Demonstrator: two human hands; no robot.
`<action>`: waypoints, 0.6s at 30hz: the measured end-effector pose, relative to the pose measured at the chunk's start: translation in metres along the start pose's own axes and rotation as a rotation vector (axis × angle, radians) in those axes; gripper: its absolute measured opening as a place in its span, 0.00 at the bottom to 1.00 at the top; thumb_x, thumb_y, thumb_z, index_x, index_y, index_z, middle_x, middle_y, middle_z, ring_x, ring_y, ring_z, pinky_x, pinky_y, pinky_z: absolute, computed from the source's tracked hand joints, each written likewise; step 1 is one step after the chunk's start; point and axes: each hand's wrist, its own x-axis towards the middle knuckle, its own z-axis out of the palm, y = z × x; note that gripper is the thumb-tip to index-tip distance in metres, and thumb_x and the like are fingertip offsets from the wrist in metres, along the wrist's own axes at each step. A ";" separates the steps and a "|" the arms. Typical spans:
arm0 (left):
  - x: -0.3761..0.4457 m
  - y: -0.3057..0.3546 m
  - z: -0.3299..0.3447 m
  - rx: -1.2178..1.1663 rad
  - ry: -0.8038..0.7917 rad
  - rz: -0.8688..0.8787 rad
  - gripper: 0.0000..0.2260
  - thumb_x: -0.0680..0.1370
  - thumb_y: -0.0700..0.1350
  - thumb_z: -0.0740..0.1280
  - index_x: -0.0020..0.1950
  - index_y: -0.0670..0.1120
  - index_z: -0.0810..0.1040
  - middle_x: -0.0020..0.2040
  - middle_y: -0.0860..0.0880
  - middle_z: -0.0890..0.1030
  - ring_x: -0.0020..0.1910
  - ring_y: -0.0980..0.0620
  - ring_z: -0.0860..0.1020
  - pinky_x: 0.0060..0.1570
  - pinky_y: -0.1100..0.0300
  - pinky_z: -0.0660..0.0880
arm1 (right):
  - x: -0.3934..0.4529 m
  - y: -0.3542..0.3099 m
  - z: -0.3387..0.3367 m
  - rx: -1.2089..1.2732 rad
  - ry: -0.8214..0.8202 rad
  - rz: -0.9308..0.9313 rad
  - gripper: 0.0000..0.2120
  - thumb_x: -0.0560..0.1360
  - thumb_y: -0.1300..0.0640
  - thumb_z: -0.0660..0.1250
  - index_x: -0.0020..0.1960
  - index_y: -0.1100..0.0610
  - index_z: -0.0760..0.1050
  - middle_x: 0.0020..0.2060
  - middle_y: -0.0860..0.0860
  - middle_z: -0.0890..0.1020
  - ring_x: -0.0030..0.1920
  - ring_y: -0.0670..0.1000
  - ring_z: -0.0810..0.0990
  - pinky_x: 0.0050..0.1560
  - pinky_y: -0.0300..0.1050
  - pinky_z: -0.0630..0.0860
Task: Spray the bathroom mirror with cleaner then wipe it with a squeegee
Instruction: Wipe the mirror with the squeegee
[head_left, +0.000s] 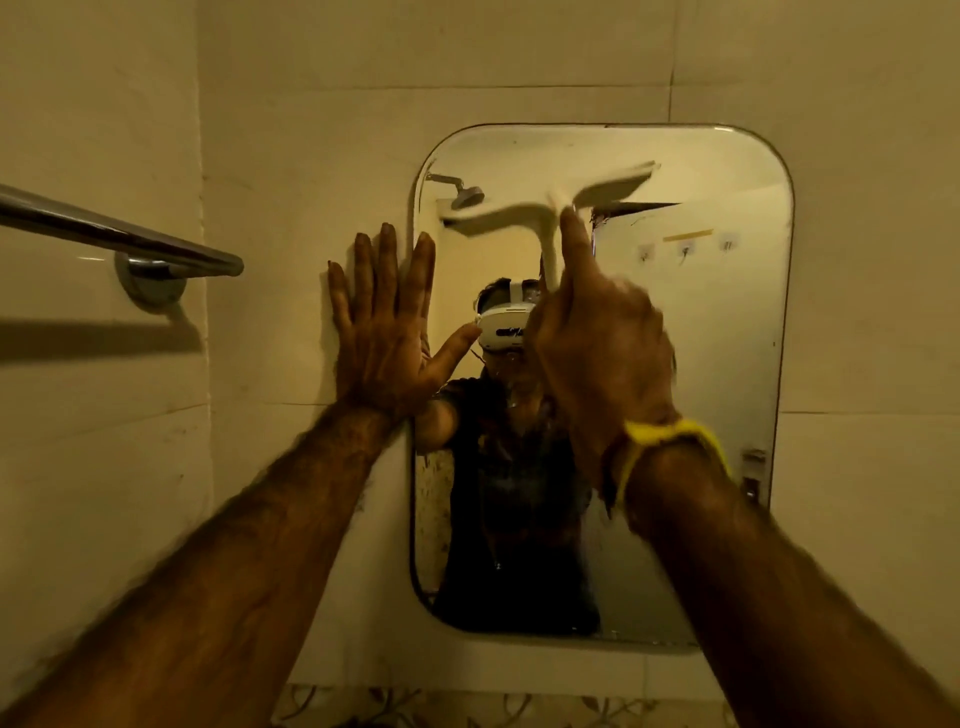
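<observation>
My right hand (597, 358) is wrapped in a fist around the stem of a cream-white plastic T-shaped squeegee (550, 205), forefinger stretched up along the handle, a yellow band (675, 441) on the wrist below. The blade sits above the fist, tilted with its far-right end higher, blurred, across the upper part of the rounded-corner rectangular wall mirror (727, 364); I cannot tell whether the blade touches the glass. The forearm rises from the lower right, crossing the mirror's lower half.

To the left of the grip, my left hand (384, 332) lies flat and spread wide, holding nothing, fingers up on the beige wall tile (291, 208), thumb reaching over the mirror's left edge.

Right of the fist, most of the mirror's right half is uncovered; above the blade only a narrow strip of glass remains before the top rim. The blade's left end lies close to the mirror's left edge.

Farther left of the spread hand, a chrome towel bar (119, 234) juts from its round wall mount, well apart from both hands. In the glass behind the fist I see the reflection of a person in a dark shirt wearing a white headset, with a shower head (467, 196) reflected beside the blade's left end.
</observation>
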 end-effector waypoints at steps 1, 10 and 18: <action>0.000 0.000 0.001 -0.004 0.005 0.007 0.42 0.76 0.73 0.52 0.83 0.48 0.52 0.83 0.41 0.49 0.82 0.38 0.46 0.76 0.31 0.43 | -0.014 0.003 0.000 -0.008 -0.005 -0.016 0.32 0.80 0.54 0.60 0.79 0.48 0.49 0.32 0.50 0.74 0.27 0.46 0.71 0.29 0.42 0.77; -0.001 -0.001 0.011 -0.059 0.078 -0.004 0.40 0.76 0.73 0.55 0.83 0.53 0.52 0.83 0.44 0.49 0.82 0.40 0.46 0.75 0.32 0.40 | 0.034 -0.007 -0.005 -0.018 0.108 0.125 0.28 0.81 0.55 0.57 0.79 0.48 0.54 0.32 0.49 0.75 0.29 0.48 0.75 0.28 0.40 0.73; -0.001 0.005 0.005 -0.037 -0.051 -0.043 0.43 0.75 0.76 0.52 0.83 0.55 0.45 0.83 0.44 0.45 0.81 0.38 0.43 0.72 0.25 0.42 | 0.023 0.015 -0.028 -0.043 0.054 0.123 0.26 0.81 0.55 0.56 0.78 0.47 0.56 0.34 0.50 0.78 0.30 0.47 0.75 0.28 0.44 0.76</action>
